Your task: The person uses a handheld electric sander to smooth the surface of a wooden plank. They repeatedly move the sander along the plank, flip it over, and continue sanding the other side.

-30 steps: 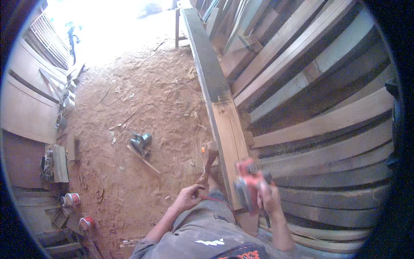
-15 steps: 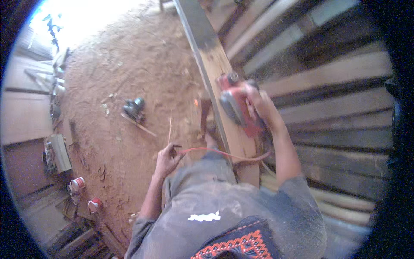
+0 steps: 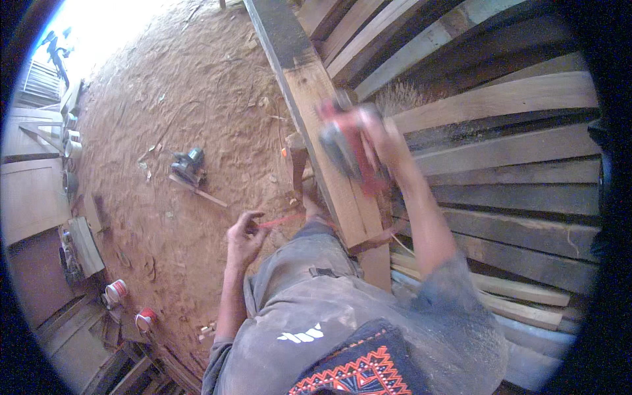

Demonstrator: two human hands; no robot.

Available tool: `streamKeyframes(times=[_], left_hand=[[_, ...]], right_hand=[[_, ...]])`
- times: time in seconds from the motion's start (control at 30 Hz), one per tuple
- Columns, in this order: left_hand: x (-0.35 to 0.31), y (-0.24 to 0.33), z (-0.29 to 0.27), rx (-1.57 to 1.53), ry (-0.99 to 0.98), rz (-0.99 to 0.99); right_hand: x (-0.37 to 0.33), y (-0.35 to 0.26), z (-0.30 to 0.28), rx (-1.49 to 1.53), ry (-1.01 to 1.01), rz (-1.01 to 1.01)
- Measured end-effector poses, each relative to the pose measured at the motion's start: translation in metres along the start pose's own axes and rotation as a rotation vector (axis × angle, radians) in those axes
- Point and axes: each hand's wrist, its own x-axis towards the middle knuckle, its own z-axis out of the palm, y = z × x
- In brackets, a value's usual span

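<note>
Taking clock directions from the middle of my view, the brown earth floor [image 3: 131, 230] spreads widest, from seven round to eleven. Stacked boards [image 3: 500, 153] fan out from one to four. Between them, my long beam [image 3: 359, 217] runs from just short of twelve down to between four and five, dark at its far end and bare, pale wood nearer me.

The red power tool [image 3: 355, 141] is over that pale wood, at one o'clock, blurred. My right hand [image 3: 388, 148], at two, is closed around its handle; the blur hides the separate fingers. My left hand [image 3: 245, 238], at eight, is half curled, thumb and fingers loosely about a thin red cord that leads toward three.

A dark green power tool [image 3: 189, 164] lies on the floor between nine and ten, by a thin wood strip [image 3: 209, 195]. Two red-and-white tubs [image 3: 145, 319] sit around eight, farther out than my left hand. Smallest is an orange bit [image 3: 284, 152] at eleven.
</note>
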Motion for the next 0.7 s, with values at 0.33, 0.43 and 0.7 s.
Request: streamKeyframes(times=[0.33,0.43,0.7], left_hand=[[-0.042,-0.046,-0.013,-0.049,0.004,-0.095],[-0.045,-0.053,0.002,0.047,-0.287,-0.044],[-0.028,-0.042,0.030,-0.165,-0.259,-0.080]], right_hand=[[-0.055,0.045,0.008,-0.181,-0.126,-0.135],[-0.220,0.043,0.023,-0.101,-0.055,0.208],[-0.186,0.035,0.045,0.067,0.073,0.305]])
